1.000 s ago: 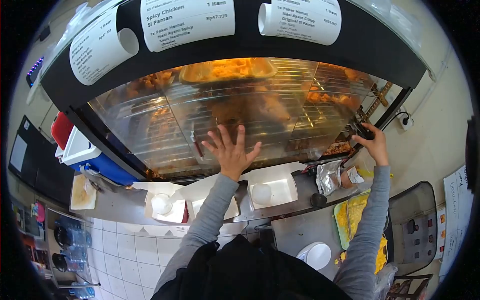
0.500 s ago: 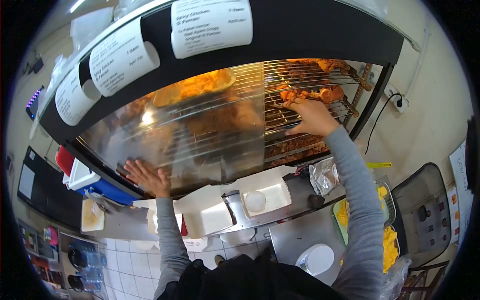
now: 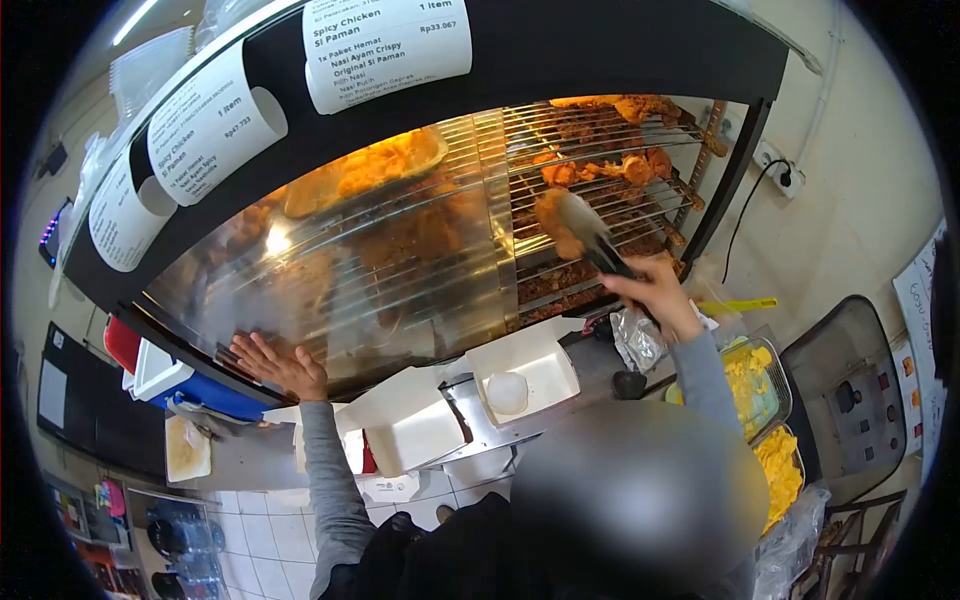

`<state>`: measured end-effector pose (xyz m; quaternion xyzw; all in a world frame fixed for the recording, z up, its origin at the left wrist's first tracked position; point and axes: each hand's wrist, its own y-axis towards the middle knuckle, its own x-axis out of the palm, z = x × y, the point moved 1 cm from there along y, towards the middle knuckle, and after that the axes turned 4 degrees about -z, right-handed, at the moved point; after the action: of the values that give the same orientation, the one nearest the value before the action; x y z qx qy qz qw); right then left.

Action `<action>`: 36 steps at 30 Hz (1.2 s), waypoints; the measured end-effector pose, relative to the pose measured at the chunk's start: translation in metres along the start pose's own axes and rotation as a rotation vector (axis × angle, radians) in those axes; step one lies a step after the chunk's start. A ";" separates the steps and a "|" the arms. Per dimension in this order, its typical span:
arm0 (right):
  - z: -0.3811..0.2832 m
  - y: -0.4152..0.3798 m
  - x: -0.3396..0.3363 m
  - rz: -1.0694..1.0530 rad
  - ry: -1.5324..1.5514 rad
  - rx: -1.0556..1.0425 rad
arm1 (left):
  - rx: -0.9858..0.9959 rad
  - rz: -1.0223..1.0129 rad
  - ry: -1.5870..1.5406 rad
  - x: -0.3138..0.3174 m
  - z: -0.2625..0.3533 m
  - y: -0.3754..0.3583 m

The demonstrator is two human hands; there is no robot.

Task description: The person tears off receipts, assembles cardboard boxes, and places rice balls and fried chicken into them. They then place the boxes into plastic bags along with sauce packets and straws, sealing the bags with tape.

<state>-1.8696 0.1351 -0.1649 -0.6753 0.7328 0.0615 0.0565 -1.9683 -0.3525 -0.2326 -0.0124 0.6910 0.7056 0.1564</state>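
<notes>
My right hand (image 3: 660,293) grips metal tongs (image 3: 597,240) that clamp a piece of fried chicken (image 3: 555,222) just outside the open right side of the warming cabinet (image 3: 400,250). My left hand (image 3: 277,366) lies flat with fingers spread on the slid-aside glass door (image 3: 330,290) at its lower left. Below the tongs, an open white food box (image 3: 525,375) holds a round mound of rice (image 3: 507,391). More fried chicken (image 3: 610,170) lies on the wire racks inside.
Another open white box (image 3: 405,425) sits left of the first. Printed order slips (image 3: 385,45) hang from the cabinet top. A foil bag (image 3: 640,340), trays of yellow food (image 3: 755,385), a blue cooler (image 3: 185,385) and a wall socket (image 3: 775,170) surround the counter.
My right hand drew back out of the rack, now holding tongs with a chicken piece. The left hand stayed on the slid-open glass door.
</notes>
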 end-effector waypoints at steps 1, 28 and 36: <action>0.009 -0.024 -0.001 -0.008 0.095 0.052 | 0.003 -0.003 0.002 -0.001 -0.001 -0.001; -0.024 0.131 0.008 0.483 -1.431 -0.239 | 0.010 -0.030 0.000 0.000 -0.009 -0.007; -0.038 0.023 0.015 0.466 -0.890 -0.279 | 0.030 -0.061 0.012 0.001 -0.016 -0.011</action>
<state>-1.8940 0.1163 -0.1294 -0.4037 0.7537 0.4506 0.2570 -1.9693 -0.3682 -0.2446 -0.0353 0.7017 0.6901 0.1737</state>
